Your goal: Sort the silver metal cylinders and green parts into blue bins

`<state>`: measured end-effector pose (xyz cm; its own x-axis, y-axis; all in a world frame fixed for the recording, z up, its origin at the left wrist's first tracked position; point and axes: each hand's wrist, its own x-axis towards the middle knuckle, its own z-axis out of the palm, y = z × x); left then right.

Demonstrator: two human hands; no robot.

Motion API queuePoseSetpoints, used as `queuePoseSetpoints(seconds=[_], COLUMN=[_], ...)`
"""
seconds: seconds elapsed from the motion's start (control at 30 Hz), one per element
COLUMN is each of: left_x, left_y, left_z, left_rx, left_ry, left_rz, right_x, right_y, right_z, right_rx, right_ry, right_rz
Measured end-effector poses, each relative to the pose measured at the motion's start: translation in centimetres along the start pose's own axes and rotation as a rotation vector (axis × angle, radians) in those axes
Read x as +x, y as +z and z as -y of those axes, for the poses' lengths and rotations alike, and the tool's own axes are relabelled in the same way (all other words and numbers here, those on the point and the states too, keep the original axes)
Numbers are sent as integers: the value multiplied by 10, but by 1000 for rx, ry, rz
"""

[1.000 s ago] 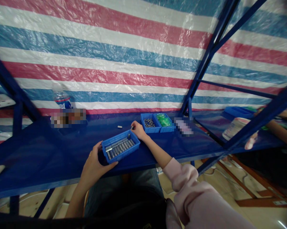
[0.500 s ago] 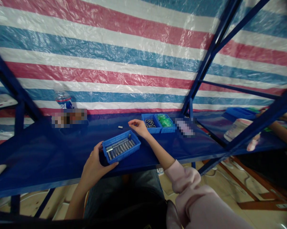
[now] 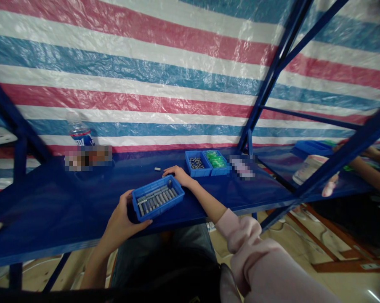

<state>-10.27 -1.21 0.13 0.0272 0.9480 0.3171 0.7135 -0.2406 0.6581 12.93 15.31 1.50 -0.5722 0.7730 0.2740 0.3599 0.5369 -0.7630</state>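
Observation:
My left hand (image 3: 123, 221) grips the left end of a blue tray (image 3: 160, 208) that holds rows of small grey cylinders (image 3: 156, 199). The tray is tilted toward me above the blue table. My right hand (image 3: 180, 176) is at the tray's far right corner, its fingers bent over the far rim; what its fingertips hold, if anything, is hidden. A small light-coloured piece (image 3: 157, 169) lies on the table just beyond the tray, left of my right hand. Right of that hand stand a blue bin of small metal parts (image 3: 196, 163) and a blue bin of green pieces (image 3: 216, 160).
A plastic bottle (image 3: 80, 131) stands at the back left behind a blurred item. The blue table (image 3: 66, 210) meets a blue frame post (image 3: 259, 101) on the right. Beyond it are a white container (image 3: 309, 169), another blue bin (image 3: 314, 147) and another person's arms (image 3: 371, 170).
My right hand has moved left and down to the tray's far rim. My left hand still holds the tray. The whole view has shifted slightly.

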Motion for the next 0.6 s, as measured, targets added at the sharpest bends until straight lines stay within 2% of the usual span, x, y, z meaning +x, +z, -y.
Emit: queuePoseSetpoints(seconds=[0.23,0.37,0.5,0.6], left_x=[0,1,1,1], left_y=[2,5,6,6], left_z=[-2,-4,-6,-8], left_rx=[26,67,84,91], left_ry=[-45,-81,-79,-86], left_rz=[-13,-32,-56,-52], right_x=[6,5,-2,-10], right_y=[2,-1,-2,-7], right_z=[-1,11,28,38], right_rx=[176,314,412,394], right_ry=[75,77,39,-3], right_rz=[-259,-336,-329,-144])
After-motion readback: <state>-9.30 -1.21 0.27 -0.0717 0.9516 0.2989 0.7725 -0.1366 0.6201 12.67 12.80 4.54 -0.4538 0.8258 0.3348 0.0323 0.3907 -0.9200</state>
